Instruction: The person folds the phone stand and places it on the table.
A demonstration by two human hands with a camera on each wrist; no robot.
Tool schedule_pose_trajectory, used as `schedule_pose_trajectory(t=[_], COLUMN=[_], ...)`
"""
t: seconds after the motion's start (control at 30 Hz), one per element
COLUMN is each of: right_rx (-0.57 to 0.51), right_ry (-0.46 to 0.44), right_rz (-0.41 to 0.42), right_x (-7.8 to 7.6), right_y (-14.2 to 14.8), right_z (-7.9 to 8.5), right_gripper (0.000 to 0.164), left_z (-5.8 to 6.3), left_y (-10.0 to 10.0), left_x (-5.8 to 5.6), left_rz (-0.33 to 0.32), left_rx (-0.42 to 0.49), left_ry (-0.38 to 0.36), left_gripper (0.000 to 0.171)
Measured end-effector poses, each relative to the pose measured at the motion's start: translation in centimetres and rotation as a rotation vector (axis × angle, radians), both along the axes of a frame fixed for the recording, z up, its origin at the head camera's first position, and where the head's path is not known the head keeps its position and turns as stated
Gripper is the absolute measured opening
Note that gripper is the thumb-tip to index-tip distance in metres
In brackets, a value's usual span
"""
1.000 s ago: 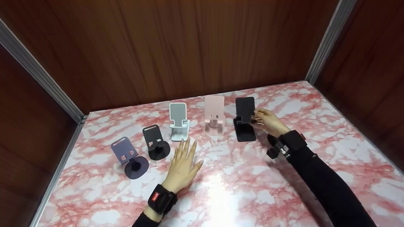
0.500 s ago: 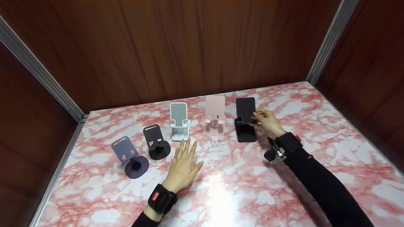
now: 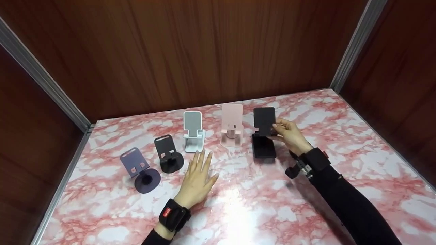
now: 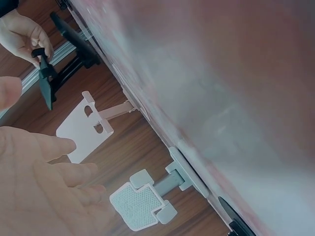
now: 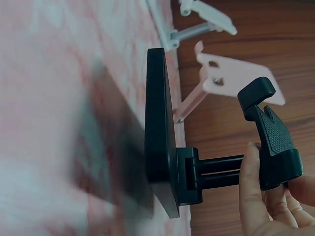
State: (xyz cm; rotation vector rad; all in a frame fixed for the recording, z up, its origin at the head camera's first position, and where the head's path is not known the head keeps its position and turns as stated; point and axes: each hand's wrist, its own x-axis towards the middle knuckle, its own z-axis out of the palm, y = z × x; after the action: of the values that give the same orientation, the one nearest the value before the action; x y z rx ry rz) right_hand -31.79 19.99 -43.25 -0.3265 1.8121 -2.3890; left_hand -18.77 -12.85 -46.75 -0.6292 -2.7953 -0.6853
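My right hand (image 3: 292,135) pinches the right edge of a black phone stand (image 3: 264,120) by its upper plate. In the right wrist view, the base (image 5: 160,132) of this stand is raised off the tabletop, its shadow falling beside it. Thumb and fingers (image 5: 252,196) close round the plate's lower part, near the hinge arm. My left hand (image 3: 197,183) lies palm down with its fingers straight, holding nothing. Just beyond its fingertips stands a white phone stand (image 3: 192,124) with a grey pad. Between that and the black one is a pink phone stand (image 3: 232,115).
On the left stand a smaller black phone stand (image 3: 166,148) with a round base and a purple phone stand (image 3: 134,161). The pink marbled tabletop (image 3: 259,211) is bounded by a brown wood-grain back wall (image 3: 211,51) and side walls with metal corner strips.
The right hand has lifted the black phone stand off the table and brought it slightly nearer. Its grip stays on the plate's edge. The left hand has not visibly moved.
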Motion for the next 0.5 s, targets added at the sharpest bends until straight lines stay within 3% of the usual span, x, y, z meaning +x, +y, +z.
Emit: schedule_pose_trajectory(t=[0.5], right_rx=[0.001], right_ry=[0.002], right_rz=[0.119], right_x=[2.8], right_y=[-2.3], right_z=[1.1], right_gripper=[0.013], left_z=[0.2], left_y=[0.5], left_x=[-0.3], left_rz=[-0.030], left_rx=[0.059], left_ry=[-0.025], left_gripper=[0.064])
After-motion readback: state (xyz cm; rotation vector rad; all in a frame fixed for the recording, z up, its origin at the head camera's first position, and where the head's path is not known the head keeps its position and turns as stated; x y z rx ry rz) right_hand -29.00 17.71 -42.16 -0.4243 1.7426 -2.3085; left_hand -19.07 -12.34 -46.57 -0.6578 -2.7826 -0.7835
